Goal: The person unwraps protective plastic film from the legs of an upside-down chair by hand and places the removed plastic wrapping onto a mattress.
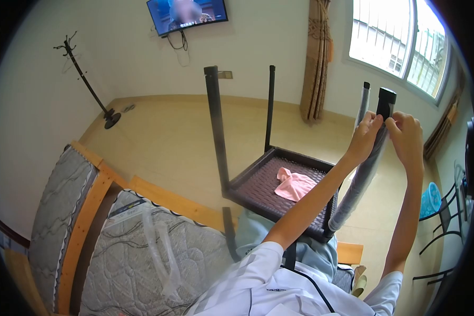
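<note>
An upside-down dark brown stool with a woven-pattern underside rests on my lap, its legs pointing up. Clear plastic film covers the near right leg, leaving its black top end bare. My left hand is closed at the upper edge of this film, thumb and fingers pinched. On the other side of the same leg, my right hand also pinches there. A pink cloth lies crumpled inside the stool's frame. The far right leg looks wrapped too, while both left legs show bare dark surfaces.
To the left is a grey patterned mattress in a wooden frame, with loose clear plastic strips on it. A coat stand stands by the wall below a television. A blue basket is at right.
</note>
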A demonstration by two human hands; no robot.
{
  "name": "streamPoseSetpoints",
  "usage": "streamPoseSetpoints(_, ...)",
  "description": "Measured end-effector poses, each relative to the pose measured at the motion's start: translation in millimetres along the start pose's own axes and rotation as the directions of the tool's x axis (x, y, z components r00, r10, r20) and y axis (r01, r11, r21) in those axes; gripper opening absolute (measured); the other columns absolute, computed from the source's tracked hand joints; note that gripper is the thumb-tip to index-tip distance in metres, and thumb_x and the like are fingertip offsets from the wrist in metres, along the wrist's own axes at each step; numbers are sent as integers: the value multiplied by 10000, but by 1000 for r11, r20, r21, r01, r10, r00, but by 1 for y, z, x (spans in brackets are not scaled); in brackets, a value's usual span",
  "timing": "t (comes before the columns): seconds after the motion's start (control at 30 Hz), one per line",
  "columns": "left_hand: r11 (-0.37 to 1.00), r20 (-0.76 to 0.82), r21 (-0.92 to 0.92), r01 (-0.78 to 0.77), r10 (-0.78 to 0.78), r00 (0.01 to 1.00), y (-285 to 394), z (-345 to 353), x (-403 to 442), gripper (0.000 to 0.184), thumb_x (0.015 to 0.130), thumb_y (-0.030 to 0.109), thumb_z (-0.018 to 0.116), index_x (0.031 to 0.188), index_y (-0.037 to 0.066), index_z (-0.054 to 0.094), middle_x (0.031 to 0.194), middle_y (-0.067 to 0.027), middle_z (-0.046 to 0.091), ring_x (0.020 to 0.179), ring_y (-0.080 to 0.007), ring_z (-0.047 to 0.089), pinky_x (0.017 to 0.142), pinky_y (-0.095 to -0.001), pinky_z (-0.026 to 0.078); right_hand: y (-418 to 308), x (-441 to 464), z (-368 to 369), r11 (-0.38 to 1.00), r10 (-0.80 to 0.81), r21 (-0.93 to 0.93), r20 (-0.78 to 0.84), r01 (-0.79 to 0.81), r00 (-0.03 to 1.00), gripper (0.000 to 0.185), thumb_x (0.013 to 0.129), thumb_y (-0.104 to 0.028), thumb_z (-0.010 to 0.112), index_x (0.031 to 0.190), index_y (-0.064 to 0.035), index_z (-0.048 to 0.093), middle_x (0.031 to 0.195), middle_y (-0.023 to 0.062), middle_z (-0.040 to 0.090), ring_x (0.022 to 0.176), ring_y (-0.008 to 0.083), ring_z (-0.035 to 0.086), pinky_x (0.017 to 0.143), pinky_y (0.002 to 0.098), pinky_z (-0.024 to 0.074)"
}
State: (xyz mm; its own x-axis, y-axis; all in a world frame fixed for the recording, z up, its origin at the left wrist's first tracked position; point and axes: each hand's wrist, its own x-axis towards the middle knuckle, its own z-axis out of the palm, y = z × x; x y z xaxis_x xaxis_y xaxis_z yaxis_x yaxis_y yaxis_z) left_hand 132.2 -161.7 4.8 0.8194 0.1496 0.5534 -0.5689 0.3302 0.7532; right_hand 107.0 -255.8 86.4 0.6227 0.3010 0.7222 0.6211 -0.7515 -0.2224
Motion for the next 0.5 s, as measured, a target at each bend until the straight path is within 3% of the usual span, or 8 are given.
streamPoseSetpoints(0.03,1000,1,6,12,-12,1000,3,1,-1,309,825,344,370,814,38,413,646,0,437,603,-35,389,535,-178,328,-3,-2,-1,998,-50,-41,-80,47,996,231,661,-204,472,641,20,526,564,180,507,557,295,525,538,350,390)
streamPoseSetpoints(0.33,995,46,-14,-94,95,994,9,4,3,294,845,280,327,923,11,415,738,-11,441,682,-51,391,608,-193,339,-9,3,-5,996,-13,-89,37,16,999,208,660,-186,468,605,15,480,544,176,481,542,317,499,522,360,380)
streamPoseSetpoints(0.5,993,35,54,-108,106,994,17,6,10,293,845,270,325,934,5,413,754,-17,448,695,-54,397,621,-192,344,-7,6,-4,999,4,-52,-4,-4,1000,212,655,-176,469,550,7,453,501,168,448,493,316,470,475,358,360)
